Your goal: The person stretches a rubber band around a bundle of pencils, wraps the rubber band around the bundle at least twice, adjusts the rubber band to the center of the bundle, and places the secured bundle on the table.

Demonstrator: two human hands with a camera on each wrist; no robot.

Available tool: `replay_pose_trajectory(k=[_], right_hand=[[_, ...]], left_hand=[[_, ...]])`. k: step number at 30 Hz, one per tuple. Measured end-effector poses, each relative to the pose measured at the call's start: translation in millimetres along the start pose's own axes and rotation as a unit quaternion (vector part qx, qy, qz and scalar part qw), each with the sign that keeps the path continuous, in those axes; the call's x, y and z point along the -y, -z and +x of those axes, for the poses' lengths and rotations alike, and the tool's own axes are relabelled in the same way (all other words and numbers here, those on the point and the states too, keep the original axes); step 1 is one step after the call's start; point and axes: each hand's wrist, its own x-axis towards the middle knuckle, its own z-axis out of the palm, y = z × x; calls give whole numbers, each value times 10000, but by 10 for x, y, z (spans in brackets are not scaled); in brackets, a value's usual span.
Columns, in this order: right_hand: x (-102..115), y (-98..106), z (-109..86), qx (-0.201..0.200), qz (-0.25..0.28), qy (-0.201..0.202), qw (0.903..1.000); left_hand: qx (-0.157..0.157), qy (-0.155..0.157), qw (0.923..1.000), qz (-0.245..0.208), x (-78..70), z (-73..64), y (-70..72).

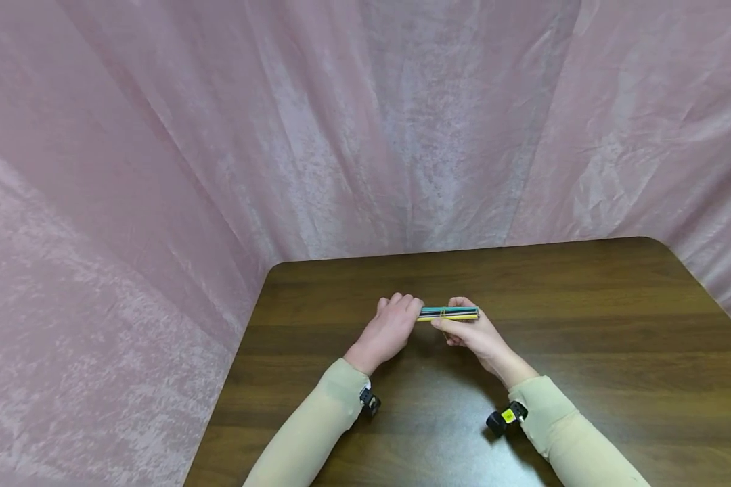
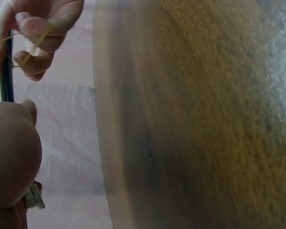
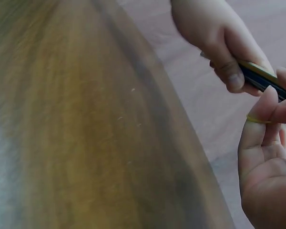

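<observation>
My left hand [image 1: 392, 325] grips one end of a bundle of thin pencil-like sticks [image 1: 429, 314], coloured teal, black, white and yellow. It lies level above the table, its far end toward my right hand [image 1: 472, 333]. A thin yellow rubber band [image 3: 257, 120] goes round the bundle and is hooked over a finger of the right hand, stretched between them. The right fingers curl about the band, close against the sticks. In the left wrist view, the other end of the bundle [image 2: 34, 198] pokes out below the left hand; its middle is hidden in the grasp.
A brown wood-grain table [image 1: 317, 291] with rounded corners lies under both hands. Pink velvety curtains [image 1: 402, 135] hang behind it and along its left side. Each sleeve carries a small black wrist camera [image 1: 504, 418].
</observation>
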Motion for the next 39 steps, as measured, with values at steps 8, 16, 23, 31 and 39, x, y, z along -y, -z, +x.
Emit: replay_pose_trajectory(k=[8, 16, 23, 31, 39], right_hand=[[-104, -23, -67, 129, -1297, 985, 9866], [-98, -167, -150, 78, -3858, 4057, 8286], [-98, -258, -241, 1185, -1467, 3339, 9235], [-57, -418, -284, 1305, 3592, 707, 9214], [-32, -491, -128, 455, 4852, -394, 8723]], left_hand=[[335, 1074, 9936, -91, 49, 25, 29], [812, 2134, 9687, -970, 81, 42, 35], [819, 2440, 9566, -1370, 89, 26, 36], [116, 2409, 9641, -1116, 60, 50, 23], [-96, 2341, 9701, -628, 67, 2, -12]])
